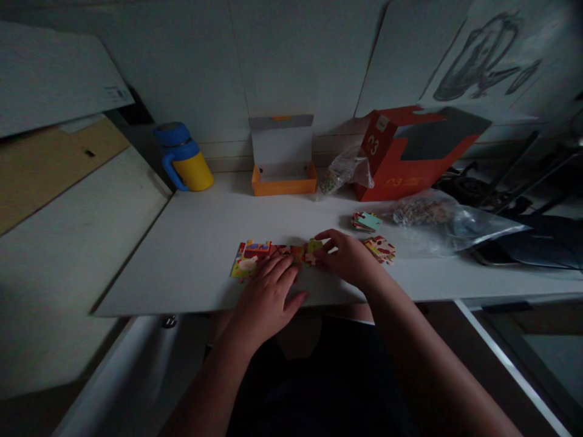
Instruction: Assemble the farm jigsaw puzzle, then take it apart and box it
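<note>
The puzzle (255, 254) lies mid-frame on the table (191, 243), its long axis running left to right, under both hands. The left hand (268, 291) rests flat and spread on its middle. The right hand (348, 258) curls over its right end, gripping or just pressing I cannot tell. It is the hand nearer the loose pieces (380, 249) just to the right, and the red box (410, 164) at upper right seems to read "03".
</note>
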Demonstrator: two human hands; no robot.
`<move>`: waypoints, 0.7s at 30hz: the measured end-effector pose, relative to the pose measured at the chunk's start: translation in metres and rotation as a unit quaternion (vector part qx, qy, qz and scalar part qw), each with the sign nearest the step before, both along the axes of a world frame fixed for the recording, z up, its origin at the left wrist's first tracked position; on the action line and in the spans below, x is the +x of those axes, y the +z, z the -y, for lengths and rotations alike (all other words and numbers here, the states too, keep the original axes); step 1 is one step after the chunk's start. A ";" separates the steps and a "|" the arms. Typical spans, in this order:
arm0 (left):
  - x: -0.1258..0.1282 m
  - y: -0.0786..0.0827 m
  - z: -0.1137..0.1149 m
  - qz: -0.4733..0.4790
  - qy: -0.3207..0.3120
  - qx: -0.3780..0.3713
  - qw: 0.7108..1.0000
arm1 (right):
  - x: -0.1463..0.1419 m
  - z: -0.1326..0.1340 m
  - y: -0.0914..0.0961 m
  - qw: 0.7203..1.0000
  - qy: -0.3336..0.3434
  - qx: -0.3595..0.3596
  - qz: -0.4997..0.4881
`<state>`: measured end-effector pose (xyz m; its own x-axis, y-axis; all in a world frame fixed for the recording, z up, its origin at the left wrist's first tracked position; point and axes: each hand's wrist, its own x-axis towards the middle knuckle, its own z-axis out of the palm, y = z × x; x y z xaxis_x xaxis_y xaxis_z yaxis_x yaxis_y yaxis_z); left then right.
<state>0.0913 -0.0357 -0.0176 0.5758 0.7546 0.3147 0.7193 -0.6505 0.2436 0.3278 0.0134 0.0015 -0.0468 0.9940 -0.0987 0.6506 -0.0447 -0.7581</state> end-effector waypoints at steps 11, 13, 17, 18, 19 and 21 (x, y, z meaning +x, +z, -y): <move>-0.001 -0.006 0.001 0.015 -0.005 0.003 1.000 | -0.037 0.010 0.007 0.966 -0.019 0.064 0.248; -0.001 -0.006 0.000 0.020 -0.009 0.000 1.000 | -0.038 0.009 0.005 0.967 -0.017 0.067 0.247; -0.001 -0.005 0.000 0.024 -0.007 -0.008 1.000 | -0.030 0.005 0.004 0.972 0.011 0.084 0.218; -0.001 -0.005 0.000 0.024 -0.006 -0.010 1.000 | -0.026 0.003 0.004 0.973 0.037 0.085 0.209; -0.001 -0.004 0.000 0.024 -0.005 -0.012 1.000 | -0.022 0.001 0.006 0.973 0.066 0.084 0.203; 0.000 -0.003 0.000 0.027 -0.003 -0.017 0.999 | -0.015 -0.002 0.009 0.967 0.119 0.083 0.208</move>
